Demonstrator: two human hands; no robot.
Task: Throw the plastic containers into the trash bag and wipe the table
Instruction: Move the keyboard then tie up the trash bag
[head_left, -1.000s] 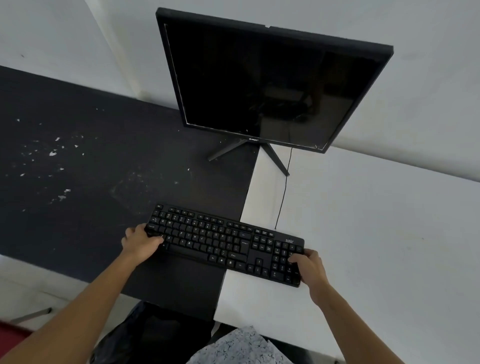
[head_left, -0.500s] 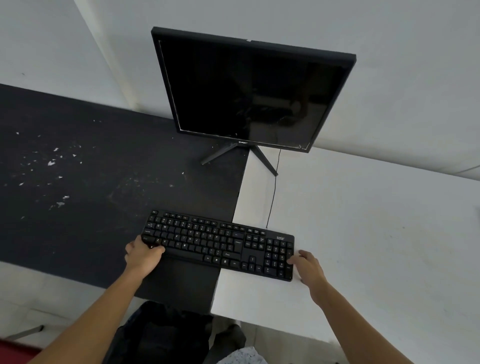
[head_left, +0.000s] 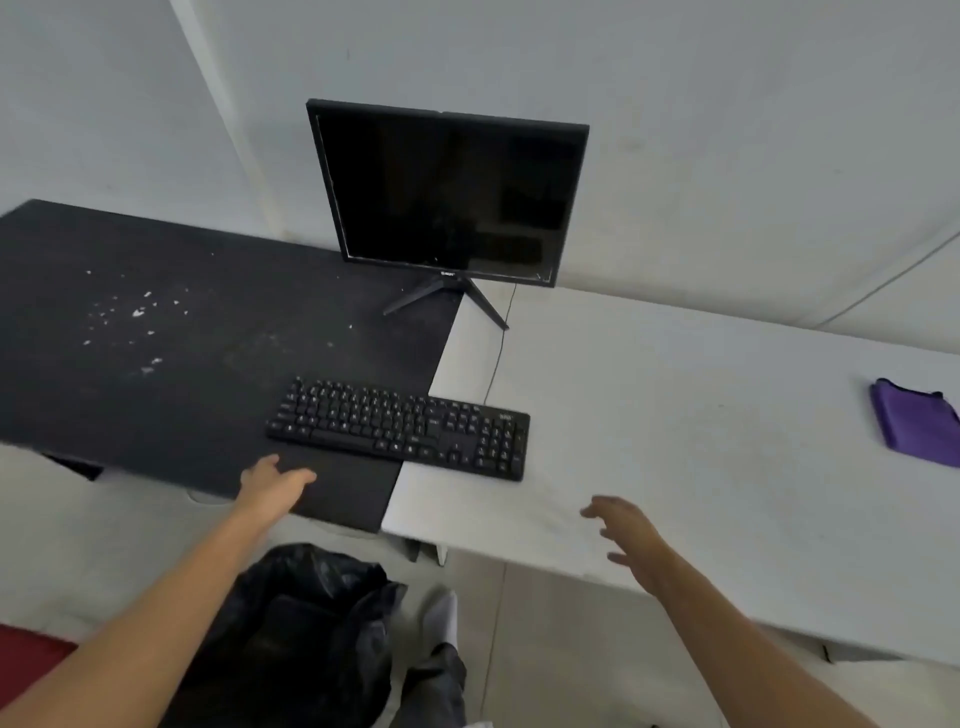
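A black trash bag (head_left: 306, 618) stands open on the floor below the tables' front edge. A purple cloth (head_left: 917, 426) lies on the white table (head_left: 701, 441) at the far right. The black table (head_left: 156, 374) on the left carries white crumbs. My left hand (head_left: 272, 480) hovers with relaxed fingers over the black table's front edge, just below the keyboard (head_left: 400, 434). My right hand (head_left: 631, 538) is spread above the white table's front edge, holding nothing. No plastic container is in view.
A black monitor (head_left: 447, 192) on a stand sits at the back across the seam of the two tables, with a thin cable running down to the keyboard. A wall rises behind. My legs and a shoe show on the floor beside the bag.
Both hands have let go of the keyboard and drawn back toward me. The view has pulled back and swung right, bringing the purple cloth and trash bag into sight.
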